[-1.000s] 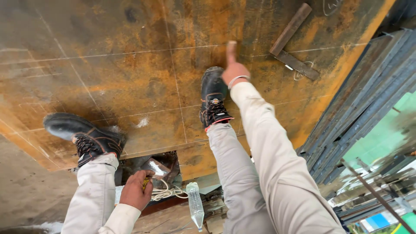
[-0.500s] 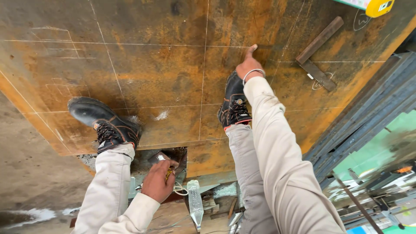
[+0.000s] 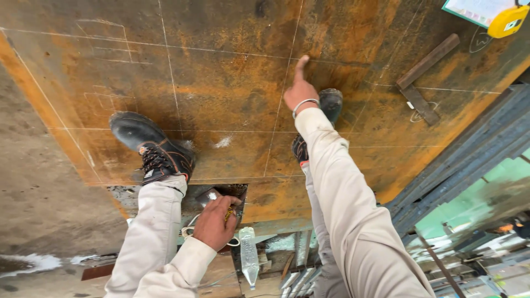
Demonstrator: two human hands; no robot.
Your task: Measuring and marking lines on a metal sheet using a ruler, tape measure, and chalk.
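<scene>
I stand on a large rusty steel plate (image 3: 221, 83) marked with white chalk lines. My right hand (image 3: 300, 91) reaches down over my right boot (image 3: 331, 104). Its index finger is stretched out and touches the plate near a crossing of chalk lines; the other fingers are curled and hold nothing. My left hand (image 3: 214, 223) hangs by my left knee, closed on a small yellow and dark tool (image 3: 228, 213), with a white cord (image 3: 190, 229) looped beside it. My left boot (image 3: 152, 146) rests near the plate's edge.
A steel square (image 3: 422, 77) lies on the plate at the right. A yellow tape measure (image 3: 508, 21) and a sheet of paper (image 3: 475, 10) sit at the top right corner. Stacked dark steel plates (image 3: 469, 160) run along the right edge. A plastic bottle (image 3: 249, 256) lies below the plate's edge, and concrete floor (image 3: 38, 193) is at the left.
My right hand has moved left off the boot and further out, its fingertip now on the chalk lines. The view has shifted, and my left hand stays closed by the knee.
</scene>
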